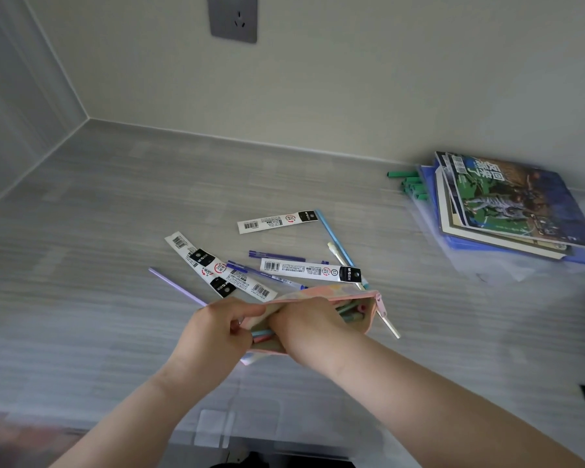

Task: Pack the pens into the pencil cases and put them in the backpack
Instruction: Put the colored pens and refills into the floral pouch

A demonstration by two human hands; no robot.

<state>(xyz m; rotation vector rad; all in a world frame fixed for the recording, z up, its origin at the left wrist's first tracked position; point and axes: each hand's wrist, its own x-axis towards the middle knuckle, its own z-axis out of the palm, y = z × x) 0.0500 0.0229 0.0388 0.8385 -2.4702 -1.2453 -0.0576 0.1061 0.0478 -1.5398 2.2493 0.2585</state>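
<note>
My left forearm (125, 410) and right forearm (436, 400) come in from the bottom edge and meet at the pencil case (352, 297). My left hand (217, 329) pinches its left end with curled fingers. My right hand (304, 329) curls over the open mouth, and its fingertips are hidden inside. Pink and teal pens (350, 310) show in the opening, and the zip pull (389, 324) hangs off the right corner.

Just beyond lie loose purple pens (277, 256), a lilac pen (176, 286), a light blue pen (331, 234) and white refill packets (309, 270) with barcodes and black "M&G" headers. The desk (115, 231) stretches bare to the left, as far as the wall corner. At far right a stack of books (507, 204) sits against the wall, its top cover bearing large Chinese characters, upside down. Green pens (409, 185) lie beside it.
</note>
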